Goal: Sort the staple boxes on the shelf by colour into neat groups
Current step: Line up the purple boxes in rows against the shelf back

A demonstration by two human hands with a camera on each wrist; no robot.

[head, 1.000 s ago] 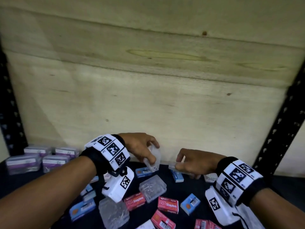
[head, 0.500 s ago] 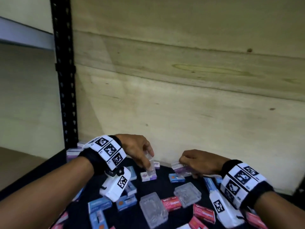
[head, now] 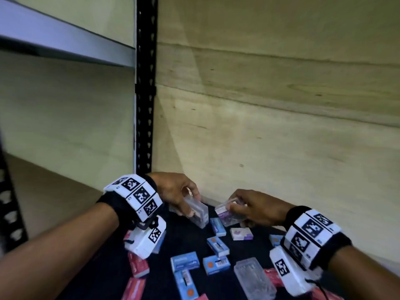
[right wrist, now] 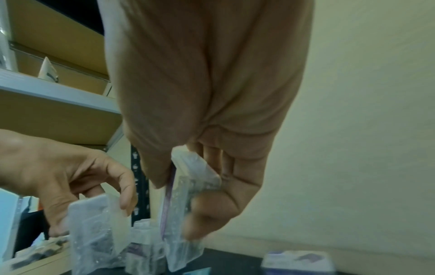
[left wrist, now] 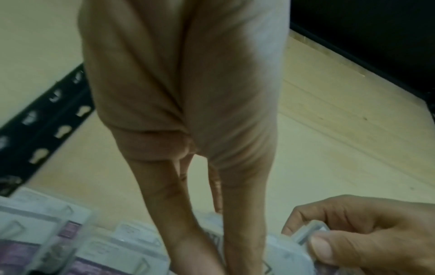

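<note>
Now: left hand [head: 175, 191] pinching a clear box [head: 198, 212], right hand [head: 257, 207] gripping a purple-labelled box [head: 227, 215] (both above the shelf [head: 184, 239]), near the back wall; blue boxes [head: 216, 245] and red boxes [head: 138, 266] scattered below.

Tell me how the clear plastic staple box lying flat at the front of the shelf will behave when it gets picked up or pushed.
The clear plastic box looks like a rigid moulded case, so it should stay stiff rather than flex. Lying flat on its broad face, it will probably slide on the dark shelf, not tip or roll. Its smooth, glossy walls may be slippery to pinch.
</note>
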